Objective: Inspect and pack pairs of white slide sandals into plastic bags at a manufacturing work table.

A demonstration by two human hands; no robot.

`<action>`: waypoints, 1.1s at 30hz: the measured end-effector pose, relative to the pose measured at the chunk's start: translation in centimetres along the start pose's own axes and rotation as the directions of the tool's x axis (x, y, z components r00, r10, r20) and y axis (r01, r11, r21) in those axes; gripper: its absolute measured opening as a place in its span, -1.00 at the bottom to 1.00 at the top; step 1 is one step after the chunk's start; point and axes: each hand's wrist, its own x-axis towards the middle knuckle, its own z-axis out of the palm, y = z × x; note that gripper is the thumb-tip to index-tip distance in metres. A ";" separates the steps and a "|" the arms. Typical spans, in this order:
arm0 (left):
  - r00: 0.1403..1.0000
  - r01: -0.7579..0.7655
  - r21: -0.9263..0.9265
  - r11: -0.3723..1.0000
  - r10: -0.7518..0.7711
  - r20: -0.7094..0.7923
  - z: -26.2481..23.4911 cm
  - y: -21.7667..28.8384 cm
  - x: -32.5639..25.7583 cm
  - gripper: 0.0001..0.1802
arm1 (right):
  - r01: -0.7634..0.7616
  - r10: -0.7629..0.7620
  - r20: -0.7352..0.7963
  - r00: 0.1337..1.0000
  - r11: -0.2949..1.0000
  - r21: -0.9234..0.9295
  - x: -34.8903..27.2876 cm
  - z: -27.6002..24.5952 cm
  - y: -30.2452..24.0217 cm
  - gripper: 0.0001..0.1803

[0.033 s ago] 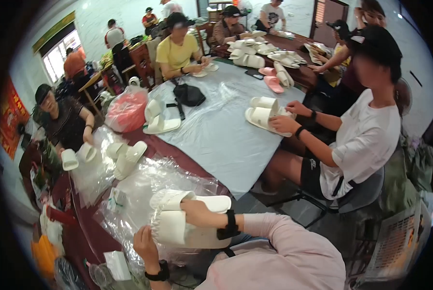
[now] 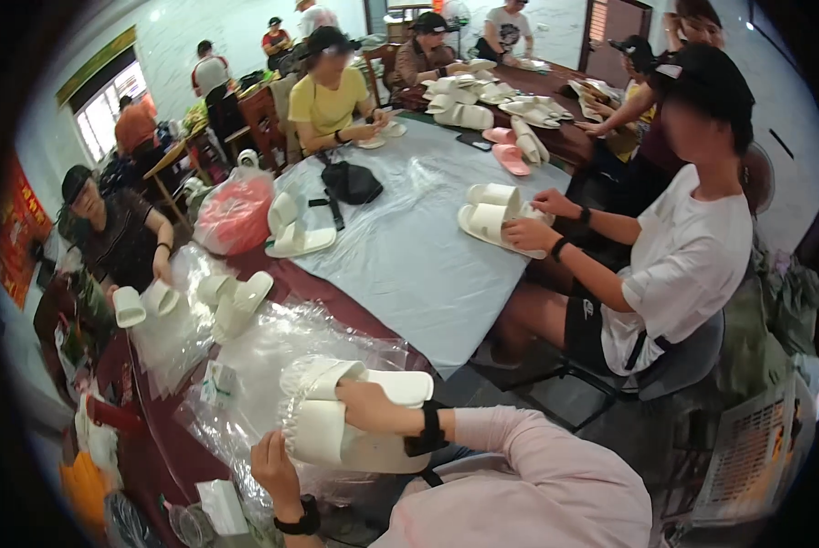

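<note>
Two white slide slippers [image 2: 319, 431] lie side by side at the table's near edge, toes to the left, with a ruffled band along their toe ends. My right hand [image 2: 371, 408] reaches from the heel side under the near slipper's strap and grips it, its fingertips hidden by the strap. At the toe end my left hand [image 2: 273, 463] has its fingers curled against the ruffled edge. What they pinch is too small to make out. Clear plastic bags [image 2: 245, 374] are spread beneath and beyond the slippers. On them lies a small white packet [image 2: 218, 384].
More white slippers [image 2: 242, 306] lie farther left, near a seated co-worker. A grey sheet [image 2: 409, 265] covers the table ahead, bearing a black bag [image 2: 353, 183] and white slippers [image 2: 301, 239]. At right, a co-worker handles slippers [image 2: 491, 215]. A clear cup [image 2: 190, 524] stands lower left.
</note>
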 end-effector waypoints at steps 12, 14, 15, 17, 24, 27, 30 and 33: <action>0.991 -0.045 -0.238 0.970 0.073 0.109 2.3 3.1 0.1 -0.77 | 0.001 -0.003 -0.048 0.999 0.999 -0.042 2.6 5.5 -0.4 -0.83; 0.989 -0.063 -0.351 0.934 0.106 0.105 3.7 4.7 1.2 -0.77 | 0.183 -0.182 -0.074 0.980 0.983 -0.002 2.9 6.1 3.5 -0.84; 0.991 -0.060 -0.385 0.921 0.102 0.090 4.3 5.2 1.5 -0.80 | 0.073 -0.074 -0.002 0.997 0.988 -0.139 3.8 6.2 4.0 -0.85; 0.995 -0.027 -0.394 0.919 0.061 0.075 4.3 6.0 0.5 -0.84 | -0.017 0.042 0.091 0.995 0.967 -0.256 4.8 7.1 3.7 -0.82; 0.984 0.176 -0.382 0.907 -0.151 0.095 2.9 7.3 -2.0 -0.84 | 0.032 -0.020 0.066 0.998 0.982 -0.188 5.6 8.1 2.3 -0.81; 0.990 0.138 -0.441 0.887 -0.118 0.073 4.3 7.6 -1.5 -0.87 | -0.094 0.118 0.141 0.983 0.982 -0.164 6.2 11.3 7.0 -0.72; 0.971 0.209 -0.368 0.906 -0.147 0.190 4.7 7.0 -4.0 -0.69 | -0.165 0.091 0.401 0.911 0.974 0.154 5.3 7.4 3.3 -0.51; 0.946 0.237 -0.228 0.944 -0.170 0.277 3.6 7.4 -3.9 -0.38 | 0.358 -0.385 0.237 0.892 0.922 0.151 2.6 4.4 6.0 -0.29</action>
